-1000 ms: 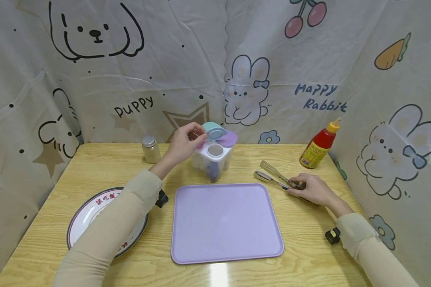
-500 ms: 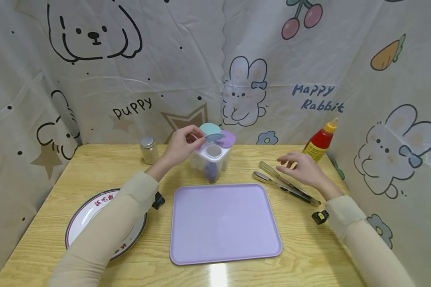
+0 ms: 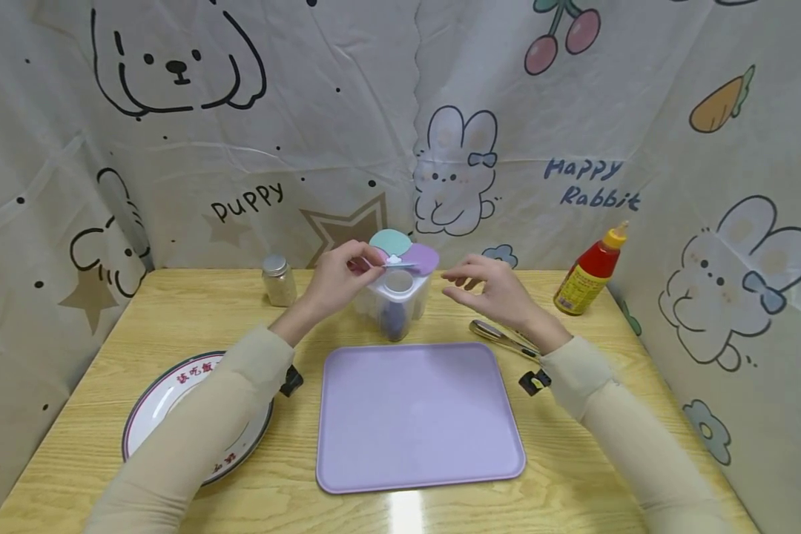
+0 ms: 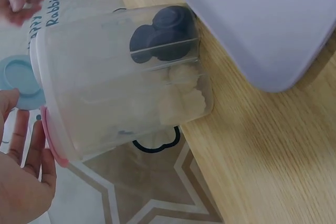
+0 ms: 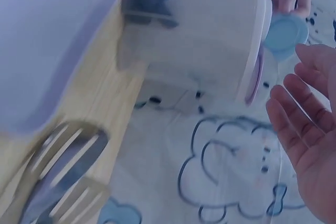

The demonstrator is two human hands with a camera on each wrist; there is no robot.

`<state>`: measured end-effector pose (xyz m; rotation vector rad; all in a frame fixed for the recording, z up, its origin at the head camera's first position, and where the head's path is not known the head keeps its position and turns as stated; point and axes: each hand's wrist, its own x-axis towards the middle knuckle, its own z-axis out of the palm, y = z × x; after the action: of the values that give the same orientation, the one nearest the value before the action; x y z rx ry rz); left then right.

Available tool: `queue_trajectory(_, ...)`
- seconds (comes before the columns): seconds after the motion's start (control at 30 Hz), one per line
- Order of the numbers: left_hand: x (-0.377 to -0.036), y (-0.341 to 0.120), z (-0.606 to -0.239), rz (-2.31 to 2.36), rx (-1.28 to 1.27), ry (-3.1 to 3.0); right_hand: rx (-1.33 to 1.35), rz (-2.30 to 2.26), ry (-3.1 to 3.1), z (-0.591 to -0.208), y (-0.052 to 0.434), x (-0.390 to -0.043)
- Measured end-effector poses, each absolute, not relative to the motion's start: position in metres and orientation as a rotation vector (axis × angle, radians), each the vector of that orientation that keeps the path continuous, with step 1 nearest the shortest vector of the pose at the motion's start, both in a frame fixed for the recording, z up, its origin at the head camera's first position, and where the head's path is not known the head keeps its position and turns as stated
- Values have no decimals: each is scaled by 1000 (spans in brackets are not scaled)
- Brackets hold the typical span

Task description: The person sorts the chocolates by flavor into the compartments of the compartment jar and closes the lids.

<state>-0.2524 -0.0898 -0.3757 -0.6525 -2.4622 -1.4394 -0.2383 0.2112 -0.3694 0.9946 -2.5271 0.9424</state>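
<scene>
A clear storage canister (image 4: 100, 61) with a white top and several coloured lids stands behind the tray. Between thumb and finger, my left hand (image 3: 343, 277) pinches its blue lid (image 4: 21, 82), which is swung up from the round opening (image 3: 398, 280). Dark blue rounded pieces (image 4: 165, 35) lie at the bottom of the front compartment, and pale chunks (image 4: 181, 103) show in another. My right hand (image 3: 490, 288) hovers to the right of the canister, fingers slightly bent and holding nothing. Metal slotted tongs (image 3: 497, 335) lie below it, partly hidden by the right wrist.
A lilac tray (image 3: 419, 415) lies in front of the canister. On the left are a rimmed plate (image 3: 163, 393), partly under the left sleeve, and a small capped jar (image 3: 279, 280). A red sauce bottle (image 3: 589, 274) stands at the back right, near the printed curtain.
My right hand has let go of the tongs, leaving them on the table, and moved left toward the canister. My left hand stays at the blue lid, which now tilts flatter.
</scene>
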Motion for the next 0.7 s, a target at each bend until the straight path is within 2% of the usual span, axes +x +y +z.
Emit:
queue_trajectory(0.33,-248,-88,-381,-1363,-701,-2459,1086,949,-2350,-365,176,-253)
queue_trajectory(0.7,-247,-92,-384,-1280,-767,-2473,1233,868,-2351,-369,158,-252)
